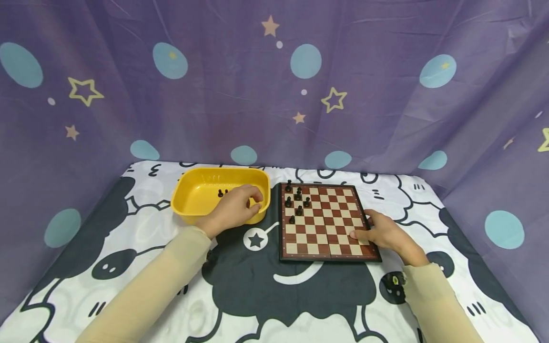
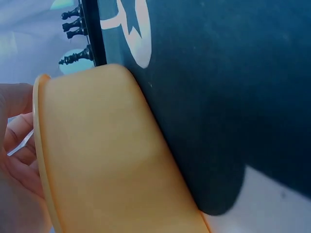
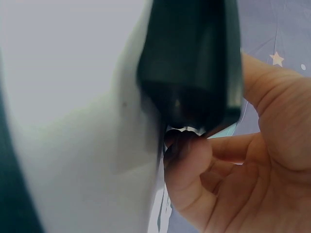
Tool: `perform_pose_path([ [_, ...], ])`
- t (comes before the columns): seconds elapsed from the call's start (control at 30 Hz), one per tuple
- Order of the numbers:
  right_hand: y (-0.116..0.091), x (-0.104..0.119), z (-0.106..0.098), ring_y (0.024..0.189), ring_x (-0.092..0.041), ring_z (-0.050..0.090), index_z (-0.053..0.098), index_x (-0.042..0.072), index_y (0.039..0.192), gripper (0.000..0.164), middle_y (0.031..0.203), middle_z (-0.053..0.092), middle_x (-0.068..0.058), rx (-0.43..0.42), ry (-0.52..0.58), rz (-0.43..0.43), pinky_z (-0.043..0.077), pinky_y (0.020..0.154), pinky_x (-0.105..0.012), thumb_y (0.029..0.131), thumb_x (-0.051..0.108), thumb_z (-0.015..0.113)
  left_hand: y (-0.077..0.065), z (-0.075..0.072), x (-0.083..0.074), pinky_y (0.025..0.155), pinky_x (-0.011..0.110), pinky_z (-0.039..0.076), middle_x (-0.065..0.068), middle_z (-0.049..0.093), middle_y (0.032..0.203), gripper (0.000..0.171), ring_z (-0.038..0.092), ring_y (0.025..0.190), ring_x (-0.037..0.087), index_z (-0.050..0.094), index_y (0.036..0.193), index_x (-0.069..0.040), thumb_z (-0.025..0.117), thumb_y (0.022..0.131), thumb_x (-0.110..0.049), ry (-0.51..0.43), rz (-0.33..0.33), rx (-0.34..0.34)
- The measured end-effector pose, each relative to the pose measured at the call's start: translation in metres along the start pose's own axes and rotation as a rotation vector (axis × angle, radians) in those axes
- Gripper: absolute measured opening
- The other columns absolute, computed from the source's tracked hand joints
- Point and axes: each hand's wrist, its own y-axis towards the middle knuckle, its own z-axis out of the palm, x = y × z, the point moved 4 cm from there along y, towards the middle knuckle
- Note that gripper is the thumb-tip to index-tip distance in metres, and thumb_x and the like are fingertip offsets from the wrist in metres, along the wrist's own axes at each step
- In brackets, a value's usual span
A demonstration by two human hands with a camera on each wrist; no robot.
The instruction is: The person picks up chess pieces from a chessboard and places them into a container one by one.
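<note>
My left hand [image 1: 235, 206] reaches over the right side of a yellow plastic basin [image 1: 188, 183], its fingers bent and the thumb close to them. In the left wrist view the basin wall [image 2: 107, 145] covers part of the fingers; I cannot tell whether a piece is between them. Small black chess pieces [image 1: 220, 193] lie in the basin left of that hand. At the board's right edge my right hand [image 1: 383, 232] grips the chessboard [image 1: 317, 233], thumb on top and fingers at its side. Several black chess pieces [image 1: 299, 210] stand on the board's far left squares.
A cloth with black and white cartoon sheep [image 1: 296, 290] covers the table. Behind and at both sides hangs a purple curtain [image 1: 240, 95] with stars and blue ovals. The basin stands just left of the board, a narrow strip of cloth between them.
</note>
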Motion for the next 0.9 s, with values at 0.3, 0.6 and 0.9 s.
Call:
perform_pose_path([
  [0.3, 0.001, -0.001, 0.000, 0.087, -0.026, 0.058, 0.033, -0.008, 0.140, 0.092, 0.106, 0.057, -0.021, -0.005, -0.014, 0.005, 0.047, 0.076, -0.041, 0.078, 0.046, 0.076, 0.007, 0.006, -0.012, 0.067, 0.028, 0.046, 0.000, 0.060, 0.090, 0.008, 0.052, 0.072, 0.015, 0.064, 0.093, -0.012, 0.068, 0.086, -0.014, 0.025, 0.061, -0.032],
  [0.6, 0.000, 0.000, 0.000, 0.090, -0.028, 0.057, 0.034, -0.008, 0.139, 0.092, 0.108, 0.057, -0.022, 0.000, -0.014, 0.010, 0.046, 0.078, -0.042, 0.078, 0.046, 0.076, 0.015, 0.015, -0.024, 0.077, 0.032, 0.046, 0.000, 0.060, 0.095, 0.010, 0.054, 0.085, 0.018, 0.066, 0.096, -0.009, 0.068, 0.087, -0.014, 0.003, 0.110, -0.044],
  [0.9, 0.001, -0.001, -0.001, 0.090, -0.027, 0.058, 0.033, -0.008, 0.140, 0.092, 0.109, 0.057, -0.021, 0.002, -0.001, 0.003, 0.046, 0.079, -0.042, 0.078, 0.046, 0.076, 0.024, 0.028, -0.036, 0.084, 0.038, 0.042, 0.000, 0.063, 0.093, 0.011, 0.053, 0.087, 0.017, 0.067, 0.095, -0.012, 0.071, 0.085, -0.016, 0.093, 0.187, -0.038],
])
